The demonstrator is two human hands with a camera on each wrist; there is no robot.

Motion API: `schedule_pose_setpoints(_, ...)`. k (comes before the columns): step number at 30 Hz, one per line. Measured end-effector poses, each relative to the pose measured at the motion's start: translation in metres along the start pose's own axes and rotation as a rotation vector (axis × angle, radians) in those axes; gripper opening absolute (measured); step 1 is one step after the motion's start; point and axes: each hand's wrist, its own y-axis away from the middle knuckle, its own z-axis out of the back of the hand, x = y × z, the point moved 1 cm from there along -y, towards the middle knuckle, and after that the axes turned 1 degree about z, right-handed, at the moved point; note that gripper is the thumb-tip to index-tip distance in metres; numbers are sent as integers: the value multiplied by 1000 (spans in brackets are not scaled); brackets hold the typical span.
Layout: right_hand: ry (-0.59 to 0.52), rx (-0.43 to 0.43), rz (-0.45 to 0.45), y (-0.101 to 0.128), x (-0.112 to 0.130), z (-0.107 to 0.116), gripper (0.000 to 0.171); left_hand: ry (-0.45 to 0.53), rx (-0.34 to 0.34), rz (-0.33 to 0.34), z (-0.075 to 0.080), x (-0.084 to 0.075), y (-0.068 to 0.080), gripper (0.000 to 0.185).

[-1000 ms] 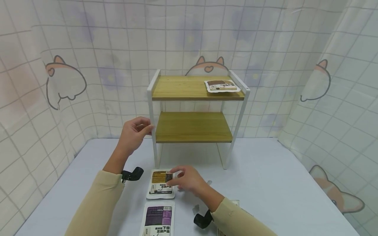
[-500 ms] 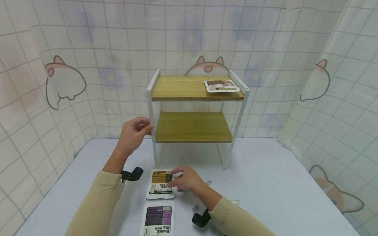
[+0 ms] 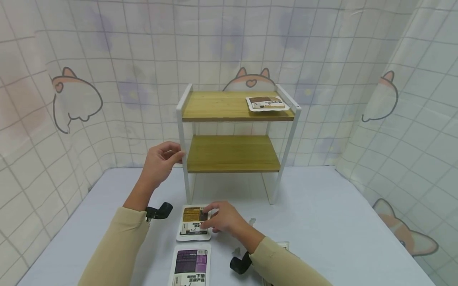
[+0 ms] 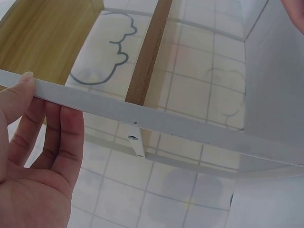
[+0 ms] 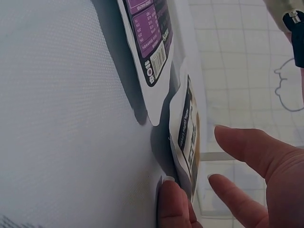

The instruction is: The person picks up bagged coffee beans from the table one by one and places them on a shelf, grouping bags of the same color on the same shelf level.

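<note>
My left hand grips the white front-left post of a two-tier wooden shelf; in the left wrist view its thumb lies on the white bar with the fingers curled behind. My right hand rests on a brown-and-yellow packet lying on the table in front of the shelf. In the right wrist view the thumb is tucked under this packet's raised edge and the fingers reach over it. A purple packet lies just nearer to me, also visible in the right wrist view.
A third, brown packet lies on the shelf's top board at the right. The lower board is bare. Small clear scraps lie on the white table by my right wrist. Tiled curtains close in the back and sides.
My right hand has lowered and slid slightly left onto the brown-and-yellow packet, with the thumb at its edge. My left hand has stayed on the shelf post.
</note>
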Motion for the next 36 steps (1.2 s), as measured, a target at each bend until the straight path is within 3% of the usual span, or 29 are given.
schedule_pose_setpoints(16,64,-4,6,-2,6,-4,51,8,-5,-12,-1,-1,1,27)
schedule_pose_setpoints(36,228,-59,19,-7,8,-15,53,-7,-8,1,0,-2,2,26)
